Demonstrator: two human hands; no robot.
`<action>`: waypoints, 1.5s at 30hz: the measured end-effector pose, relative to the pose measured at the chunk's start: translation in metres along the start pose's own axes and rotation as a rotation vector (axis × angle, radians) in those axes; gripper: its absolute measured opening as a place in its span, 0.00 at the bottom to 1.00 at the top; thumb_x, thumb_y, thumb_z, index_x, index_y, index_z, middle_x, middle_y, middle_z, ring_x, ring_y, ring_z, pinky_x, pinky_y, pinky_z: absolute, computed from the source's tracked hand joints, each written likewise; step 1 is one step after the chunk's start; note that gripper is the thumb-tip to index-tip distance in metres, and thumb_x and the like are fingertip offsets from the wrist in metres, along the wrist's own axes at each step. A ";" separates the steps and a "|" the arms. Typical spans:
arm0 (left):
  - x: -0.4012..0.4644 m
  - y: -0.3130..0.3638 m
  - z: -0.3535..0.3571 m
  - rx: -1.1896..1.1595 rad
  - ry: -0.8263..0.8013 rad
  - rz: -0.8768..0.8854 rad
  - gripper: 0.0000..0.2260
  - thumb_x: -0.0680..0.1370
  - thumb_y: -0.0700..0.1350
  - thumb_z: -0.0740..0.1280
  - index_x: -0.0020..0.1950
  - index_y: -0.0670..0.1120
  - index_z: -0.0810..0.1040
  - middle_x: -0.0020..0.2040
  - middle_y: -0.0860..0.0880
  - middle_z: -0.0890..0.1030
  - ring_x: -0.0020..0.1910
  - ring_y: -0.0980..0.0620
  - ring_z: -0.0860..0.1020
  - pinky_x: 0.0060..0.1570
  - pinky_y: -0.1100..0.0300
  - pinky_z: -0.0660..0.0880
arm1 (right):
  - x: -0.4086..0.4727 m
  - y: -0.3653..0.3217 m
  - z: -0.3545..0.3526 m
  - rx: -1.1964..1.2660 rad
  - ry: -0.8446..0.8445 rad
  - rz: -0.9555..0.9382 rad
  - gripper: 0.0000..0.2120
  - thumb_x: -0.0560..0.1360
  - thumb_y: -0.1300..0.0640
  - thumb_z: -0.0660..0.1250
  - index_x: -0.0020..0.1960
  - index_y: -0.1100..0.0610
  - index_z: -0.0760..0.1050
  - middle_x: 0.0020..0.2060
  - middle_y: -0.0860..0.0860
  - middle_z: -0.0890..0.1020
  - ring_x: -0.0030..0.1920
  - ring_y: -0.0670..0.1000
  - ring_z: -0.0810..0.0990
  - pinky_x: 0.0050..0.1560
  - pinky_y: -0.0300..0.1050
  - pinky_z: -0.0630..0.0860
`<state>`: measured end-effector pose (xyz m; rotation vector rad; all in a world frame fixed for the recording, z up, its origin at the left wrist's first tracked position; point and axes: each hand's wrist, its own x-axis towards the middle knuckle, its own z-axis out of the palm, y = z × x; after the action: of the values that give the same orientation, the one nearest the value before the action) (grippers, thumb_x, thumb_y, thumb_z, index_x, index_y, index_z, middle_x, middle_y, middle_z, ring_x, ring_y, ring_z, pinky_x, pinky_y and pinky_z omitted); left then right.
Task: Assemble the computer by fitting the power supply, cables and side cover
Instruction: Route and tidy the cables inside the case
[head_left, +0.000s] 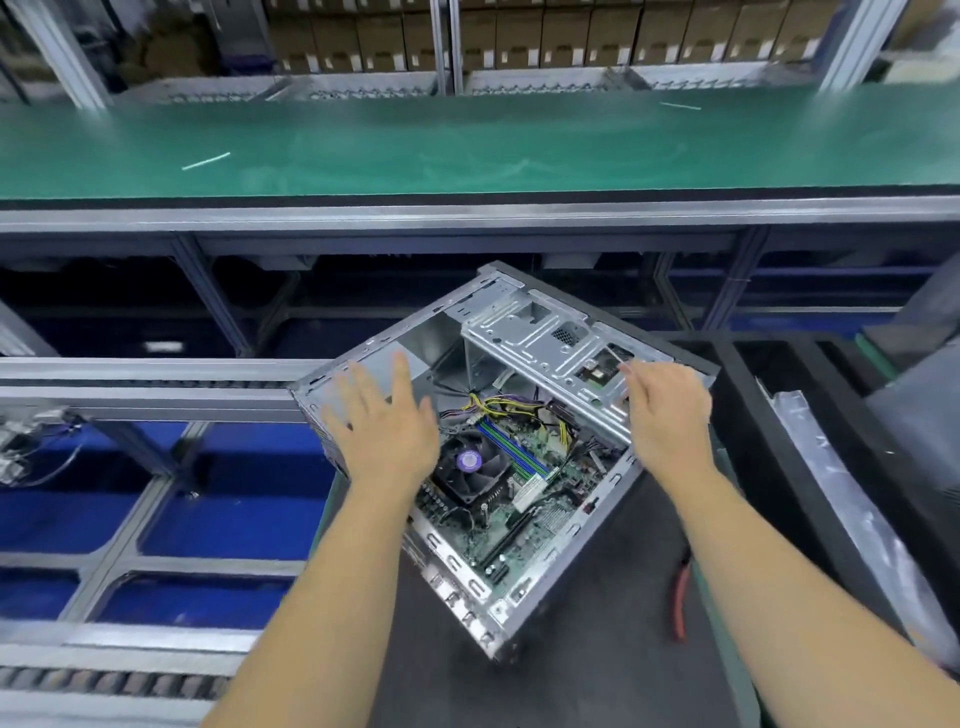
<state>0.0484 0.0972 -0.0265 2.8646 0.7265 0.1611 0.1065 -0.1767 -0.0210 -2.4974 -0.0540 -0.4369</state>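
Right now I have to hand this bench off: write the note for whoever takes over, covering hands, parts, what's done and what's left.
Left hand: open, fingers spread over the case's left side, holding nothing.
Right hand: open, at the drive cage, holding nothing.
Computer case: side open, turned diagonally on the dark mat; motherboard and CPU fan fitted, yellow cables loose inside.
Left: the side cover is not on; cables need routing. Whether the power supply is seated cannot be told.
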 end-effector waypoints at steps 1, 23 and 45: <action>0.017 0.000 -0.003 -0.046 -0.021 0.061 0.28 0.84 0.59 0.49 0.81 0.57 0.42 0.82 0.40 0.43 0.80 0.39 0.43 0.76 0.39 0.43 | -0.011 -0.005 0.003 0.005 0.030 0.058 0.16 0.86 0.58 0.56 0.51 0.60 0.82 0.49 0.57 0.83 0.57 0.62 0.77 0.63 0.57 0.69; 0.028 0.001 0.003 0.106 -0.034 -0.102 0.36 0.79 0.69 0.45 0.82 0.51 0.50 0.74 0.36 0.65 0.70 0.35 0.65 0.67 0.42 0.61 | -0.006 0.006 -0.008 0.071 -0.124 0.087 0.18 0.86 0.57 0.56 0.73 0.56 0.75 0.73 0.60 0.72 0.75 0.59 0.68 0.77 0.50 0.58; -0.022 0.005 0.002 0.101 0.014 -0.077 0.33 0.80 0.67 0.47 0.80 0.51 0.58 0.63 0.38 0.73 0.58 0.38 0.73 0.50 0.49 0.71 | -0.017 0.010 -0.026 -0.548 -0.245 0.119 0.24 0.80 0.65 0.57 0.75 0.52 0.65 0.50 0.56 0.75 0.39 0.57 0.75 0.38 0.50 0.75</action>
<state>0.0320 0.0818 -0.0285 2.9272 0.8698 0.1373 0.0837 -0.1985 -0.0115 -3.0615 0.1350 -0.0968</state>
